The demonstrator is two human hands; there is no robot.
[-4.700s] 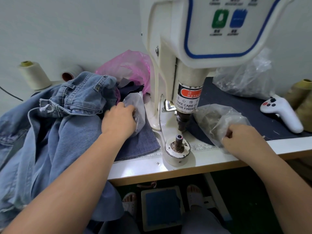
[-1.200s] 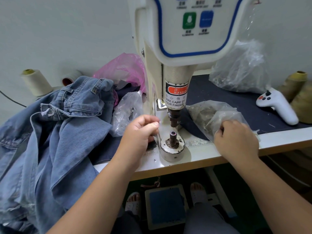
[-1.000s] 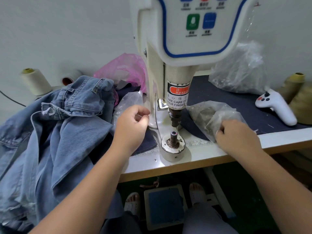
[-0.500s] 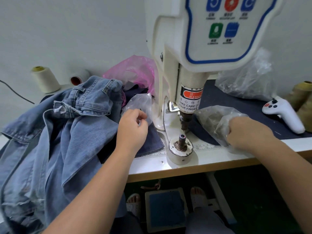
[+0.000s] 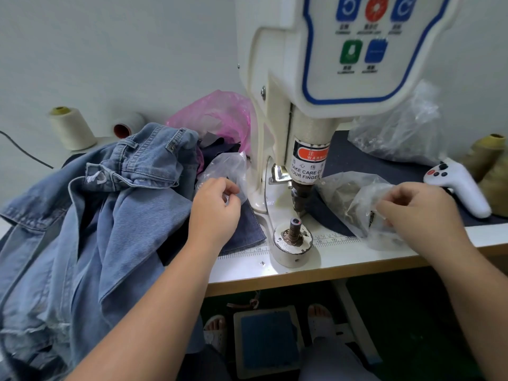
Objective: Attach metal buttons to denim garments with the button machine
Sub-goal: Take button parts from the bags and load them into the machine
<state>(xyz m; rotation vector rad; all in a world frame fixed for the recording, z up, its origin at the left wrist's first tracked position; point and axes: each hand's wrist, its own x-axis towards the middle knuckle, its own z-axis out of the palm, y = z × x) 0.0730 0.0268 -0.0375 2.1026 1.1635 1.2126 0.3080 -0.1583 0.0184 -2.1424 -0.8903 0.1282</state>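
Left grip (image 5: 214,209) pinches a clear bag (image 5: 228,171); right grip (image 5: 417,213) clutches another plastic bag (image 5: 354,199). Button machine (image 5: 308,133) label reads "WARNING, TAKE CARE OF YOUR FINGER". Denim garment (image 5: 90,215) lies table-left.

Both hands (image 5: 213,209) (image 5: 420,213) in plastic bags (image 5: 346,193) (button machine (image 5: 292,237) between).

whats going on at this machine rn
A person sits at a button machine, and each hand is at a bag of parts. The left hand has its fingers at a small clear bag left of the machine; the right hand pinches a larger clear bag on the right. The post under the machine's head is bare, and the denim jacket lies heaped to the left, not yet under it.
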